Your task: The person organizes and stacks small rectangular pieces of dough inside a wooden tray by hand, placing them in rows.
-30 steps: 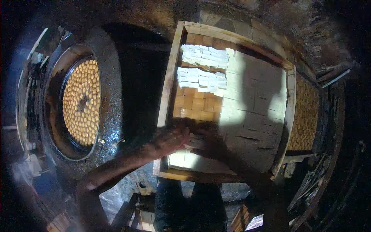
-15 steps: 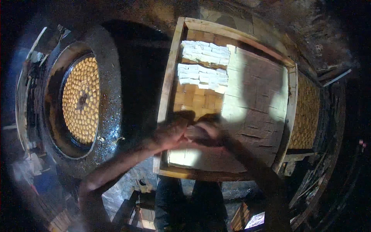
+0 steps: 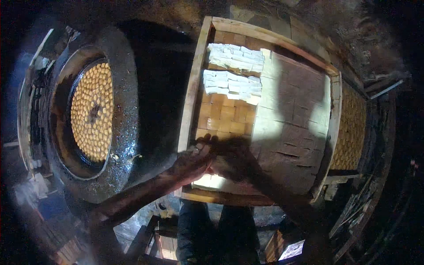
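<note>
Both my hands are close together, in deep shadow, over the near left part of a wooden-framed tray [image 3: 187,104]. My left hand [image 3: 196,158] shows its fingers lifted and apart, with nothing visible in them. Against it lies my right hand [image 3: 234,161], its fingers too dark to make out. Beneath and to the right spreads a pale slab, which looks like tofu [image 3: 269,106], scored into pieces. Two groups of cut white strips [image 3: 232,84] sit at the tray's far left. Bare woven matting [image 3: 225,117] shows between them and my hands.
On the left, a large round pan [image 3: 62,128] holds many golden pieces [image 3: 92,110] in dark liquid, set in a wet, dark surround [image 3: 126,110]. Another rack of golden-brown pieces [image 3: 351,128] stands beyond the tray's right edge. My legs [image 3: 216,229] are below the tray's near edge.
My left hand's fingers have lifted and spread, and both hands have dropped slightly toward the near edge, deeper into shadow. The strips and slab keep their places.
</note>
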